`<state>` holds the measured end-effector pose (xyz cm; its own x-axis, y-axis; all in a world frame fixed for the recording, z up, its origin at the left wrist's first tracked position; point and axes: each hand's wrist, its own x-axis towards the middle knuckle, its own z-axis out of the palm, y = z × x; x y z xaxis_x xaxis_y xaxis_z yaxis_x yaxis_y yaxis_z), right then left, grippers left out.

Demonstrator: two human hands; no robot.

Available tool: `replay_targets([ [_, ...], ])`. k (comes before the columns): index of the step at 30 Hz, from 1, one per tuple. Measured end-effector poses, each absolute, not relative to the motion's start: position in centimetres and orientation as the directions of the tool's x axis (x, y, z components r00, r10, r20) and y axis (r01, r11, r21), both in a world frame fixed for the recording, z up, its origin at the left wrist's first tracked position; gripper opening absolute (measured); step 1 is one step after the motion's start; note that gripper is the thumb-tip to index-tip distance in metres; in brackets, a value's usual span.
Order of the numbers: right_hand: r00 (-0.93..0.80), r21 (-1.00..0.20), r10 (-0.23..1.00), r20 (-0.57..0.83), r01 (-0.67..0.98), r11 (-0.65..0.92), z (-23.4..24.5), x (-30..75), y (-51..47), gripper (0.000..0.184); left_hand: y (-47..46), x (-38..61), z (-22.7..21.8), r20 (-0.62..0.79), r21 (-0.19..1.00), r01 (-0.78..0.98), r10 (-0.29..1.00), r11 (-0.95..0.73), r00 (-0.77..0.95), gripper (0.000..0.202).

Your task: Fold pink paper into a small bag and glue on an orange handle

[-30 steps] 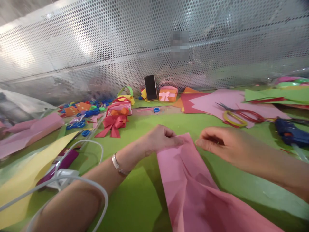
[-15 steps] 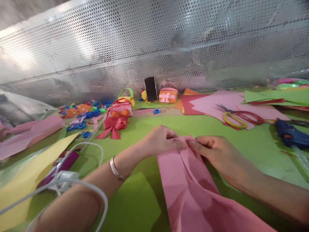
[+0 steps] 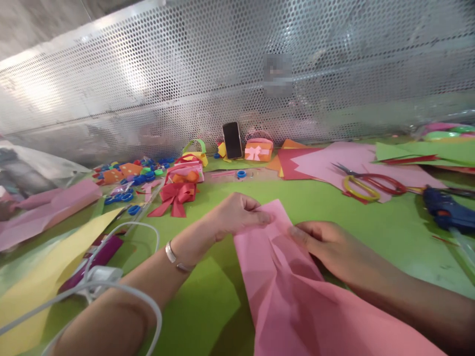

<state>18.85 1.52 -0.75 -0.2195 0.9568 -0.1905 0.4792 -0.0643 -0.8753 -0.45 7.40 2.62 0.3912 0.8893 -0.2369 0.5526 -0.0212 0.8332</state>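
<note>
A large pink paper sheet [image 3: 297, 301] with folds and creases stretches from between my hands down to the bottom edge of the view. My left hand [image 3: 241, 212] pinches its top end between thumb and fingers, near the left corner. On the right side of the sheet, a little lower, my right hand [image 3: 321, 237] grips the edge with the thumb on top; its other fingers are partly hidden behind the paper. A silver bracelet [image 3: 174, 257] circles my left wrist.
Scissors [image 3: 371, 183] lie on paper sheets at the right, beside a blue glue gun [image 3: 447, 207]. A phone [image 3: 232, 141] leans near small paper bags [image 3: 259, 150]. A red paper bow [image 3: 176, 198] and a white cable [image 3: 148, 291] are on the left. Perforated metal [image 3: 208, 74] borders the back.
My right hand has slid down along the paper's right edge, away from the top end. My left hand has shifted slightly left with the sheet, and the top corner now shows.
</note>
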Motion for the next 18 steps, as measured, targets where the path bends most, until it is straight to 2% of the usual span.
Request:
replay_targets([
  [3,-0.224,-0.873,0.957,-0.184,0.484,-0.055,-0.7,18.8,1.7,0.052,7.3,-0.6,3.0,-0.269,0.823,0.568,0.861,-0.028,0.432,0.042],
  [6,-0.255,-0.876,0.95,-0.179,0.481,-0.036,-0.8,18.7,1.5,0.055,7.0,-0.5,3.7,-0.247,0.798,0.591,0.827,-0.123,0.505,0.037],
  [8,-0.28,-0.875,0.944,-0.172,0.483,-0.016,-0.8,18.6,1.3,0.056,6.8,-0.3,4.1,-0.218,0.795,0.579,0.808,-0.179,0.548,0.028],
  [11,-0.311,-0.876,0.936,-0.166,0.483,0.005,-0.5,18.5,1.2,0.059,6.7,0.1,4.1,-0.214,0.84,0.521,0.793,-0.149,0.571,0.016],
  [14,-0.311,-0.876,0.936,-0.166,0.482,0.005,-0.4,18.4,1.3,0.062,6.7,0.4,3.6,-0.208,0.87,0.478,0.79,-0.12,0.577,0.015],
  [18,-0.306,-0.861,0.934,-0.185,0.508,-0.004,-0.5,18.5,1.2,0.062,7.0,0.2,3.3,-0.186,0.875,0.457,0.759,-0.162,0.624,0.019],
])
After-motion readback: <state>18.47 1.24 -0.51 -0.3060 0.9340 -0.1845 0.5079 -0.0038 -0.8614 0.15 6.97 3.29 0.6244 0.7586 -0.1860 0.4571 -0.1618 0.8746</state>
